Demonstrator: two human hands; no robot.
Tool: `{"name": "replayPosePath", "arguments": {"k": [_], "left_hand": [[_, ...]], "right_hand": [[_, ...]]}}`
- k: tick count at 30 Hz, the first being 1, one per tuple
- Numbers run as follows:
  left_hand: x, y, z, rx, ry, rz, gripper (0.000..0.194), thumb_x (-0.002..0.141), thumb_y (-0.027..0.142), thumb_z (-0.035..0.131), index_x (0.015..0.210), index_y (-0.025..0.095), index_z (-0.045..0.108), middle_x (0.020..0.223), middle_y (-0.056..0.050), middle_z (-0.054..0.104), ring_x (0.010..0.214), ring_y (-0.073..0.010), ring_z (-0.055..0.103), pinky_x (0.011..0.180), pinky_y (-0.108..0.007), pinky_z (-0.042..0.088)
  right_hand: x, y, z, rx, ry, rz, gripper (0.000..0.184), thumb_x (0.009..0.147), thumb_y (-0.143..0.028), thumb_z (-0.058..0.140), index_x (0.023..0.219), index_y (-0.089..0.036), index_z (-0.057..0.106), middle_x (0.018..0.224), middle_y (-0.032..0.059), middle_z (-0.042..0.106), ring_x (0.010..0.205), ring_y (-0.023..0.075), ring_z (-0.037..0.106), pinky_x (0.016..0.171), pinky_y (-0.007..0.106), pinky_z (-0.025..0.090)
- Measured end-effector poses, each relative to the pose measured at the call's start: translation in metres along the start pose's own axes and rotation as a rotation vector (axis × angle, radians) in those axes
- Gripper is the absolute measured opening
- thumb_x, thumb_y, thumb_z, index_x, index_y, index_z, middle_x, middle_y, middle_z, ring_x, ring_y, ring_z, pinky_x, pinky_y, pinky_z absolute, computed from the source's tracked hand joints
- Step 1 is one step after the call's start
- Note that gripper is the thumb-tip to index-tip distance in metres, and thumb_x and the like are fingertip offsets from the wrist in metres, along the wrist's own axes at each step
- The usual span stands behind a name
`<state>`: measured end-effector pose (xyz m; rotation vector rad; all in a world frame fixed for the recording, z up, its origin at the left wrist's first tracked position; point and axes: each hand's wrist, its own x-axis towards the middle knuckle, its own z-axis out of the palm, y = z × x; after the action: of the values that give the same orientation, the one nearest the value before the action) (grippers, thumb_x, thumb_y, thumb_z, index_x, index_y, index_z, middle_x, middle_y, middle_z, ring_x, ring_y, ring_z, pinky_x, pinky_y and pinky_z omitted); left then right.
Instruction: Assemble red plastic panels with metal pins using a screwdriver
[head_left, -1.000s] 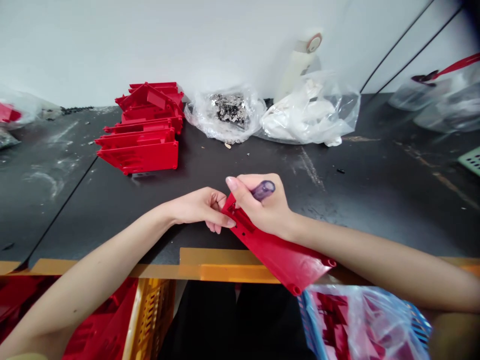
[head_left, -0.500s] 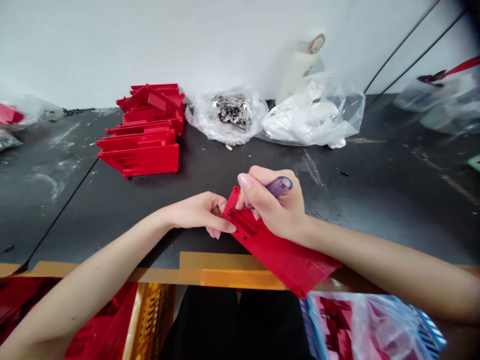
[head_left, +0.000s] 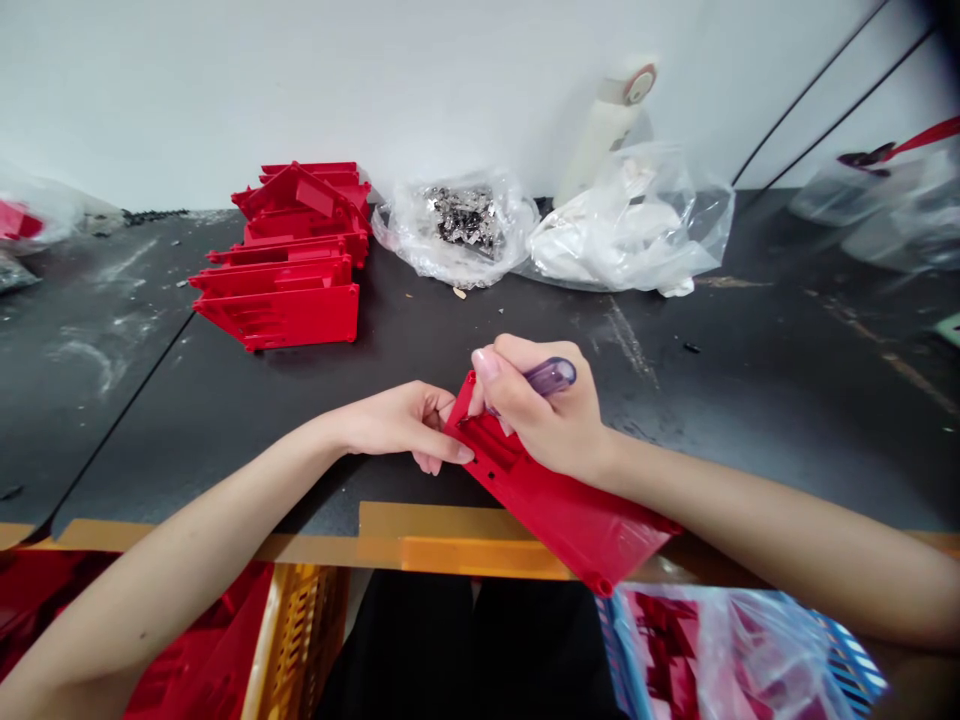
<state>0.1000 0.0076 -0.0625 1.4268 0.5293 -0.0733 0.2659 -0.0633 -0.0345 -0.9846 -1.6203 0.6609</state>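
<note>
the left hand [head_left: 397, 425] and right hand [head_left: 544, 405] grip a flat red plastic panel [head_left: 570, 510], right fingers clenching a clear purple handle [head_left: 551, 376]; loose fingers could let the panel slip.

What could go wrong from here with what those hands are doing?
The purple-handled tool in the right hand could slip and jab the left hand, which grips the red plastic panel close by. The panel's far end juts past the orange bench edge, so if dropped, it might land on the plastic bag below.
</note>
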Motion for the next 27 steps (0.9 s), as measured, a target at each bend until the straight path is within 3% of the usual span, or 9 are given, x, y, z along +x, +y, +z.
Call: {"name": "replayPosePath", "arguments": {"k": [8,14,18,24,27], "left_hand": [[0.002,-0.003,-0.003,0.003,0.008,0.001,0.030,0.072,0.036,0.080,0.070,0.015,0.059,0.061,0.005,0.058,0.054,-0.0070,0.056,0.053,-0.018,0.048],[0.000,0.000,0.000,-0.005,-0.026,-0.015,0.027,0.073,0.035,0.079,0.073,0.014,0.063,0.062,0.004,0.060,0.053,-0.0058,0.055,0.055,-0.017,0.049],[-0.001,0.001,0.002,-0.026,-0.015,-0.029,0.029,0.072,0.037,0.080,0.080,0.014,0.065,0.068,0.003,0.062,0.055,-0.0065,0.055,0.052,-0.017,0.048],[-0.001,0.000,0.001,0.003,-0.034,-0.008,0.027,0.075,0.036,0.076,0.088,0.015,0.066,0.076,0.002,0.065,0.057,-0.0065,0.056,0.054,-0.018,0.048],[-0.001,0.001,0.002,0.023,-0.023,0.007,0.025,0.077,0.035,0.074,0.086,0.015,0.062,0.073,0.003,0.062,0.054,-0.0059,0.054,0.053,-0.017,0.047]], "right_hand": [[-0.001,0.004,0.002,-0.042,-0.057,-0.050,0.047,0.097,-0.030,0.046,0.052,-0.016,0.044,0.049,-0.0031,0.042,0.046,0.0055,0.038,0.046,0.023,0.031],[0.008,0.010,0.000,0.140,-0.038,0.150,0.048,0.095,-0.039,0.052,0.052,-0.016,0.048,0.045,-0.0047,0.043,0.039,0.0045,0.039,0.041,0.021,0.030],[0.018,0.010,-0.013,0.348,0.088,0.292,0.046,0.089,-0.046,0.058,0.056,-0.017,0.049,0.049,-0.0019,0.055,0.032,0.0051,0.041,0.032,0.020,0.025],[0.019,0.005,-0.023,0.291,0.047,0.252,0.053,0.088,-0.047,0.060,0.047,-0.015,0.049,0.046,-0.0014,0.051,0.035,0.0041,0.042,0.034,0.020,0.028],[0.017,0.010,-0.020,0.239,0.020,0.242,0.050,0.092,-0.048,0.056,0.054,-0.015,0.051,0.048,-0.0030,0.052,0.036,0.0025,0.041,0.037,0.019,0.030]]}}
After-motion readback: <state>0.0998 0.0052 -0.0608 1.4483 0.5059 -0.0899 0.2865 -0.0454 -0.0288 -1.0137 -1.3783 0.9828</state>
